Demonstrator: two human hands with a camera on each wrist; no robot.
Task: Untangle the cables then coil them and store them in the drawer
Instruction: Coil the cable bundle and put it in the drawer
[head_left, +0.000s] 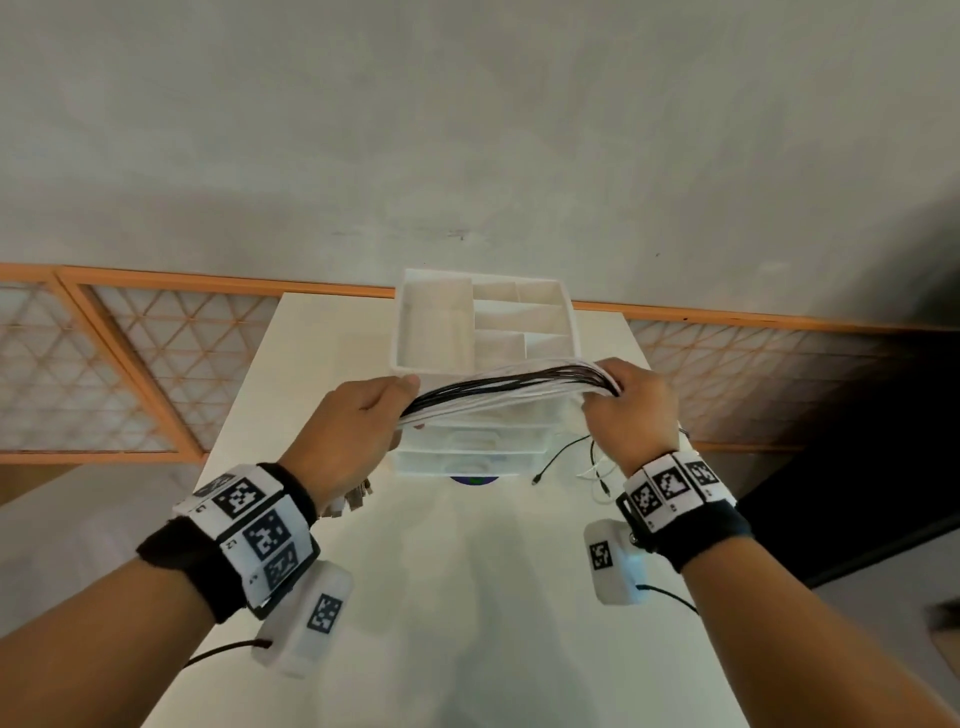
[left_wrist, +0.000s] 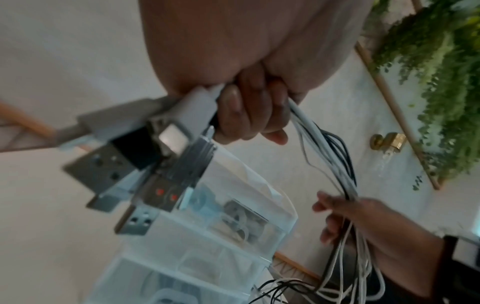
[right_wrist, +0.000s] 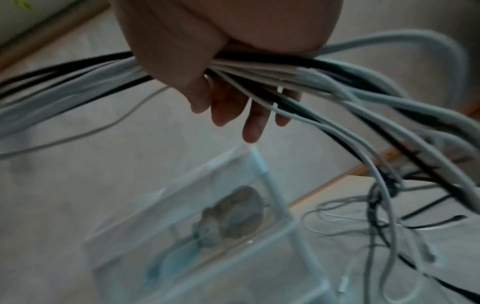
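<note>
A bundle of black and white cables (head_left: 501, 387) stretches taut between both hands above a white plastic drawer unit (head_left: 483, 441). My left hand (head_left: 358, 415) grips the bundle's left end, and several metal USB plugs (left_wrist: 166, 164) stick out below its fist (left_wrist: 249, 111). My right hand (head_left: 631, 400) grips the right end, with fingers (right_wrist: 233, 107) wrapped round the cables (right_wrist: 285, 76). Loose cable tails (head_left: 576, 462) hang from it down to the table. The unit's top tray (head_left: 441, 322) has open compartments; its clear drawers (left_wrist: 233, 216) hold coiled items.
The drawer unit stands at the far middle of a white table (head_left: 467, 597). An orange-framed lattice panel (head_left: 130, 364) runs behind the table under a grey wall. Green hanging foliage (left_wrist: 441, 82) shows in the left wrist view.
</note>
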